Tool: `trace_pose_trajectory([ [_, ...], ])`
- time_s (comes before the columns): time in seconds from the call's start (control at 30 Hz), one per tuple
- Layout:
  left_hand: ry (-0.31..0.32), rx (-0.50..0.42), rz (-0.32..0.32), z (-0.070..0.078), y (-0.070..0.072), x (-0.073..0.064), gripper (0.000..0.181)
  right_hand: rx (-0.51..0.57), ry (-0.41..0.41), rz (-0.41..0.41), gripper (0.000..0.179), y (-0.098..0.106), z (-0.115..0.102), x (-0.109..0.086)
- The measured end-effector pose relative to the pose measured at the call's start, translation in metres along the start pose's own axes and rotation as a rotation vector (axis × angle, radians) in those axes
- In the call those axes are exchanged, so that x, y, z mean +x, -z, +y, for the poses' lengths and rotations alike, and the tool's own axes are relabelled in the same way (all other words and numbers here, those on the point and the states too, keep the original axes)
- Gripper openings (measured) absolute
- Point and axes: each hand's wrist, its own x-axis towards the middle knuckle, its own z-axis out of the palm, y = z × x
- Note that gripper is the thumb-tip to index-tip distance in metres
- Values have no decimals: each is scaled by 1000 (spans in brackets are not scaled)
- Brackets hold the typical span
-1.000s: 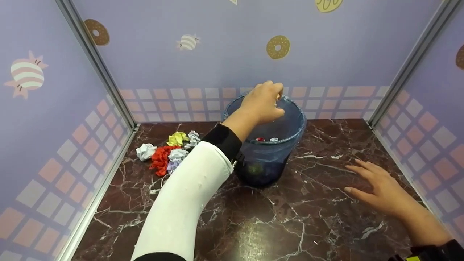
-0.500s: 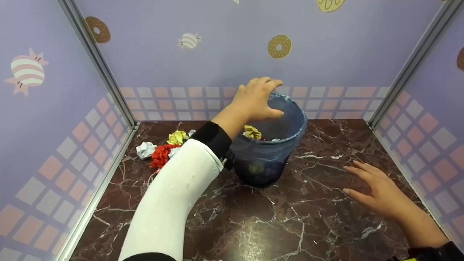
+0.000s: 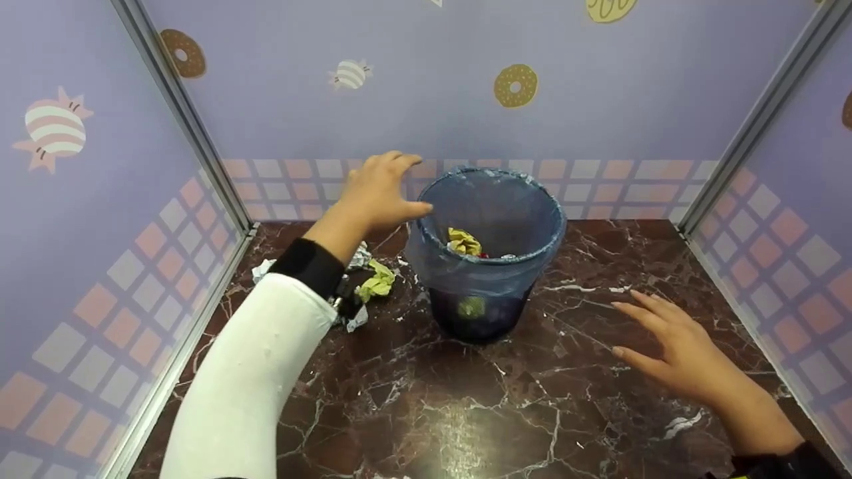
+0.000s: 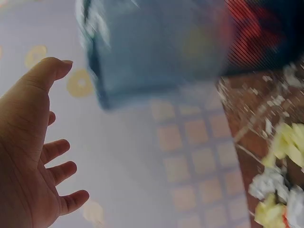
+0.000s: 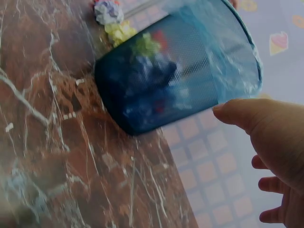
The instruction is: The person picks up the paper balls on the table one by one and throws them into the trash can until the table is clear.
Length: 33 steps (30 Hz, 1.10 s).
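Observation:
A dark mesh wastebasket (image 3: 479, 316) lined with a blue plastic bag (image 3: 489, 279) stands near the back wall. Inside its mouth lies a yellow paper ball (image 3: 464, 242), with bits of red and white beside it. My left hand (image 3: 379, 193) hovers just left of the rim, fingers spread and holding nothing; the left wrist view also shows the palm bare. Below that arm lie crumpled papers, among them a yellow-green one (image 3: 377, 279) and a white one (image 3: 357, 319); the sleeve hides part of the pile. My right hand (image 3: 672, 346) is held over the table at the right, fingers extended, touching nothing.
The brown marbled tabletop (image 3: 466, 412) carries small white scraps near the wastebasket. Patterned lilac panels (image 3: 426, 86) enclose the back and both sides. In the left wrist view, more yellow paper (image 4: 289, 142) and white paper (image 4: 270, 183) lie on the table.
My left hand let a yellow paper ball drop into the wastebasket, then moved left, away from above the rim. My right hand shifted only slightly left.

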Motion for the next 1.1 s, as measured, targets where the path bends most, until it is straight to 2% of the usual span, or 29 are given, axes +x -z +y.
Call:
trace_pose_trajectory([
  [0.13,61,-45,1,-35,-11,-18,84,-1,49,7,69,-11,-14,6],
  [0.27,112,-70,0,-71,-29,-36,80,13,86,-15,69,-26,-28,12],
  [0.4,165,-80,-16,-102,-52,-54,79,46,113,-42,69,-42,-42,17],
  [0.53,215,-103,-40,-126,-79,-73,74,65,169,-44,70,-60,-55,22],
  [0.67,257,-106,-37,-143,-104,-89,65,77,202,-80,70,-79,-71,23],
  [0.87,272,-82,-9,-156,-138,-106,51,125,240,-140,67,-103,-94,19],
  [1.1,356,-53,-9,-172,-165,-124,50,190,299,-169,61,-125,-110,15],
])
